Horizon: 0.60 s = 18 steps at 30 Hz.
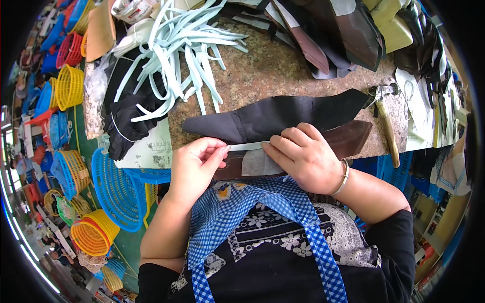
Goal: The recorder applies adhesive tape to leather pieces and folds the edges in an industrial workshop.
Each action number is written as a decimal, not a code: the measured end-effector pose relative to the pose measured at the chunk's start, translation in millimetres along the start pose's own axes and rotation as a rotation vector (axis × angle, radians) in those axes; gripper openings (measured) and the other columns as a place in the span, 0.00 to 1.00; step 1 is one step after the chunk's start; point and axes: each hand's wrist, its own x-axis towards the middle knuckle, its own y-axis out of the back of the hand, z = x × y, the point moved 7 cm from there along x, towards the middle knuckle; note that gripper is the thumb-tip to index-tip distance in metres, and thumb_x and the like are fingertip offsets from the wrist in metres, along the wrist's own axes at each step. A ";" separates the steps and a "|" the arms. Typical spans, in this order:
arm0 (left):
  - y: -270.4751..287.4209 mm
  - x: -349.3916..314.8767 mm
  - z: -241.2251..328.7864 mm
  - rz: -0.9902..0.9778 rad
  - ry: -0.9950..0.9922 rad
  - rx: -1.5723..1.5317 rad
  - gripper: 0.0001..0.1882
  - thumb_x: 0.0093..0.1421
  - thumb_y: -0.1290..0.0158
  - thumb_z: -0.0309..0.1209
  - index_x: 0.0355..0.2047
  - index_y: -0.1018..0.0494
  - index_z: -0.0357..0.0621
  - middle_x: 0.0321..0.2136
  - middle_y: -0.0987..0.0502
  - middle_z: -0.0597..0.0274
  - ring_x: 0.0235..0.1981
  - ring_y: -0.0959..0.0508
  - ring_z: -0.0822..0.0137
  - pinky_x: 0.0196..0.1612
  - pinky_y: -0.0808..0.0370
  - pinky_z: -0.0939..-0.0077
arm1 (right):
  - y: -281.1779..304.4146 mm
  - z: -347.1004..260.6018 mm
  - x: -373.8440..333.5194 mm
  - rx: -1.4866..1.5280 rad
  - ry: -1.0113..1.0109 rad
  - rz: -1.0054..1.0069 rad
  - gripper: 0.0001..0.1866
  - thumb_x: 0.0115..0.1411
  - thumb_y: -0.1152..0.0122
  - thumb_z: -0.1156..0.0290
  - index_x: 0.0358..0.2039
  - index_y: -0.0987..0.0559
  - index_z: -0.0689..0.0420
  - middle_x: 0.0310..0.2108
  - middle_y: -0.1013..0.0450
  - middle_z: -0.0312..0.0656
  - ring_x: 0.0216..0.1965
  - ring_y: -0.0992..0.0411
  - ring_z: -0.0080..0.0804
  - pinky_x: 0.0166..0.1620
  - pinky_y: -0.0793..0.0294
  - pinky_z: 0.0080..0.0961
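A narrow white strip (247, 146) runs between my hands along the edge of a dark leather piece. My left hand (197, 164) pinches its left end between thumb and forefinger. The fingers of my right hand (308, 161) are bent and press on the strip's right end. Beyond the strip the black, wavy-edged flap (293, 116) of the piece lies on the table. Nearer me is its glossy brown side (348, 139), with a pale grey patch (257, 164) partly under my right fingers.
A heap of pale blue-white strips (187, 55) lies at the back left, beside a tied black bundle (126, 123). Brown and black leather pieces (348, 30) are stacked at the back right. A wooden-handled hammer (387, 131) rests near the table's right edge. Blue basket (118, 189) stands below left.
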 end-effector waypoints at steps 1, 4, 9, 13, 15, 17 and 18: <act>0.4 2.7 0.7 0.018 -0.050 0.130 0.05 0.60 0.39 0.25 0.32 0.23 0.35 0.23 0.21 0.66 0.22 0.24 0.79 0.25 0.26 0.83 | -0.1 -0.5 0.7 -0.001 0.000 0.000 0.21 0.47 0.42 0.68 0.43 0.20 0.62 0.43 0.28 0.38 0.43 0.30 0.32 0.50 0.31 0.32; 12.1 17.2 12.0 0.052 -0.071 0.438 0.09 0.57 0.36 0.26 0.26 0.25 0.37 0.19 0.22 0.63 0.19 0.24 0.77 0.23 0.27 0.80 | 3.8 -1.1 0.8 0.014 -0.016 0.021 0.19 0.48 0.43 0.70 0.41 0.20 0.62 0.41 0.28 0.39 0.43 0.30 0.31 0.50 0.31 0.33; 38.1 25.5 0.2 0.044 0.047 0.184 0.10 0.58 0.36 0.28 0.29 0.28 0.38 0.17 0.25 0.65 0.17 0.28 0.77 0.21 0.32 0.80 | 26.1 23.4 -19.9 -0.135 -0.431 0.251 0.25 0.42 0.31 0.65 0.42 0.24 0.61 0.36 0.32 0.43 0.38 0.29 0.37 0.37 0.26 0.31; 0.9 -44.0 83.2 0.289 -0.871 0.427 0.07 0.62 0.44 0.21 0.41 0.28 0.36 0.30 0.24 0.60 0.27 0.24 0.69 0.31 0.26 0.78 | 10.2 43.1 -42.7 -0.005 -0.710 0.194 0.35 0.41 0.25 0.57 0.46 0.29 0.62 0.32 0.31 0.44 0.28 0.25 0.43 0.29 0.25 0.33; -68.8 -63.2 111.6 -0.171 -1.117 0.612 0.15 0.59 0.42 0.25 0.45 0.28 0.33 0.41 0.23 0.51 0.40 0.21 0.57 0.44 0.23 0.67 | 9.5 47.7 -43.3 -0.006 -0.708 0.185 0.35 0.44 0.24 0.56 0.47 0.31 0.61 0.32 0.28 0.45 0.28 0.23 0.45 0.30 0.24 0.34; -105.8 -40.5 84.2 -0.306 -0.991 0.769 0.22 0.55 0.39 0.32 0.47 0.28 0.32 0.50 0.25 0.47 0.53 0.25 0.51 0.56 0.28 0.61 | 8.0 51.3 -44.2 0.128 -0.687 0.212 0.33 0.47 0.25 0.59 0.48 0.30 0.60 0.35 0.26 0.47 0.30 0.23 0.47 0.31 0.24 0.35; -116.3 -30.6 74.7 -0.329 -1.057 0.958 0.24 0.54 0.39 0.37 0.46 0.27 0.32 0.53 0.27 0.45 0.56 0.28 0.52 0.59 0.31 0.62 | 16.4 53.0 -45.6 0.250 -0.679 0.216 0.23 0.50 0.27 0.68 0.44 0.26 0.60 0.35 0.25 0.46 0.31 0.22 0.44 0.32 0.23 0.33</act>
